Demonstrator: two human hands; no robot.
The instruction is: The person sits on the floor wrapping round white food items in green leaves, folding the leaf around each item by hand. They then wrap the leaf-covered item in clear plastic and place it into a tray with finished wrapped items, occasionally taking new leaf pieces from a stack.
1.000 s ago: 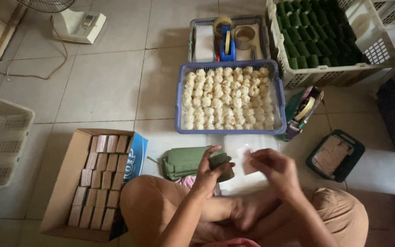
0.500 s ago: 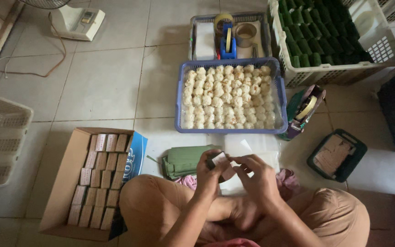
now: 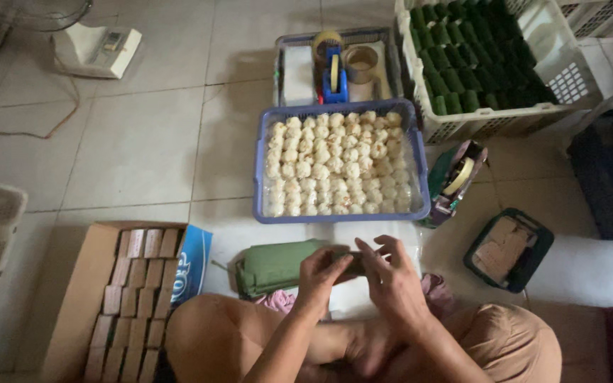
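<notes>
Leaf-wrapped parcel point(image 3: 352, 261) — dark, small, oblong — pinched between left hand point(image 3: 321, 273) and right hand point(image 3: 391, 280).

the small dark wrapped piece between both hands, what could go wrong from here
1. The small dark wrapped piece is pinched only at the fingertips of the left hand and right hand; if that grip slips it may drop.
2. The stack of folded green leaves lies right beside the left hand, so an elbow or wrist might knock it askew.

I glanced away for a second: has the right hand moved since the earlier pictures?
Yes. The right hand has drawn in leftward to meet the left hand, judged against the blue tray.
</notes>
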